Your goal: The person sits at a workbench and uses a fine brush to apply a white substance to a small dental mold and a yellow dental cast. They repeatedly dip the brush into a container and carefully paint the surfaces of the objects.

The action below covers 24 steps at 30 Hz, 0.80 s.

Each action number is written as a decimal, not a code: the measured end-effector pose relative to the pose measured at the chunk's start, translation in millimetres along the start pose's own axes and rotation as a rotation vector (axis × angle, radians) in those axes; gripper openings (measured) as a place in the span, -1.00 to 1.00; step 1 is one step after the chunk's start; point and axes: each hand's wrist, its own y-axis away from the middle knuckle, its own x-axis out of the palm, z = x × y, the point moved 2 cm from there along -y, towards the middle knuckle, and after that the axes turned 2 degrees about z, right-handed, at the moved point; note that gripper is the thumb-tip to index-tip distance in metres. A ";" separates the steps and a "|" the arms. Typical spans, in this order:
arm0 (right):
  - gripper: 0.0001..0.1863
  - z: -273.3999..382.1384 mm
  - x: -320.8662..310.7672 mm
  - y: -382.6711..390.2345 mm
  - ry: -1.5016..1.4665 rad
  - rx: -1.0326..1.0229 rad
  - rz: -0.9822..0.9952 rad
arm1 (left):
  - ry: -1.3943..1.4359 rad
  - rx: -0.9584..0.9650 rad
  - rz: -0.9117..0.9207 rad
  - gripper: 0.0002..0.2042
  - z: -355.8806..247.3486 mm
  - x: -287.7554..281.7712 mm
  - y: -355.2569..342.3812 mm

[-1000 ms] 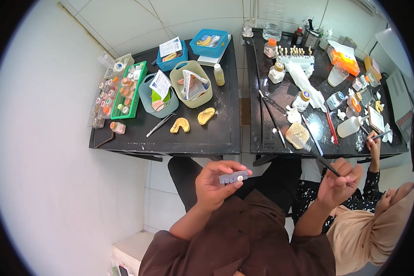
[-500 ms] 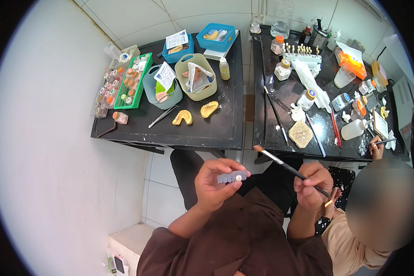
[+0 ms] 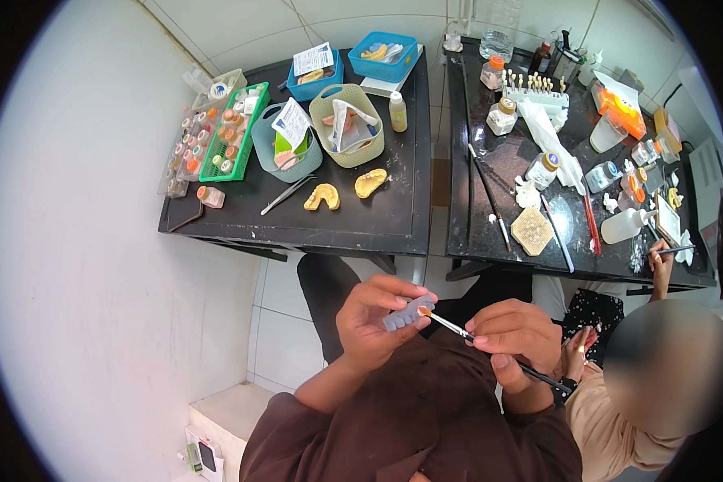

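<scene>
Model: the grey model (image 3: 398,320) is above the lap, a white tooth (image 3: 423,312) near its right end.
Left hand: the left hand (image 3: 369,321) has fingers and thumb closed on the model.
Right hand: the right hand (image 3: 518,337) has fingers bent together around the brush (image 3: 452,324), its tip at the tooth; how firmly it presses, I cannot tell.
Grey-blue basket: near the front of the left table (image 3: 361,229), this basket (image 3: 301,171) holds a card, something green and a pink piece.
Beige basket: just beside it, this one (image 3: 357,157) holds a clear bag and something pinkish.
Blue baskets: the rear one (image 3: 394,71) holds a yellow piece and clear plastic; the nearer (image 3: 321,91) has a yellowish piece, a card on top.
Green basket: this basket (image 3: 215,175) is filled with small lidded jars.
Gold-lidded jar: on the right table (image 3: 490,193), this jar (image 3: 501,120) holds white stuff.
Cup: clear (image 3: 608,132); contents unclear.
Bottle: small, yellowish (image 3: 398,114), white-capped.
</scene>
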 end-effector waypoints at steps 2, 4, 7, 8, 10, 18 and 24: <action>-0.85 1.2 -0.2 -1.6 0.002 -0.005 0.012 | 0.001 0.005 0.004 -0.60 -0.4 -1.0 -0.2; -0.86 2.9 -1.8 -1.8 -0.006 0.006 0.032 | 0.006 0.014 0.008 -0.59 0.4 -2.1 -0.5; -0.85 3.8 -5.7 0.3 -0.045 0.039 0.059 | 0.043 0.011 -0.002 -0.59 2.2 -3.6 0.3; -0.85 2.7 -7.1 1.1 -0.063 0.042 0.055 | 0.043 0.014 0.004 -0.59 3.4 -4.3 0.6; -0.85 1.5 -6.7 0.4 -0.056 0.040 0.043 | 0.043 0.022 0.018 -0.59 5.7 -6.0 1.2; -0.89 4.3 -10.0 -0.1 -0.060 0.068 0.041 | 0.089 0.011 0.029 -0.59 8.0 -7.1 2.4; -0.86 1.5 -7.2 -2.8 -0.092 0.065 0.094 | 0.090 0.012 0.029 -0.59 8.1 -7.7 1.5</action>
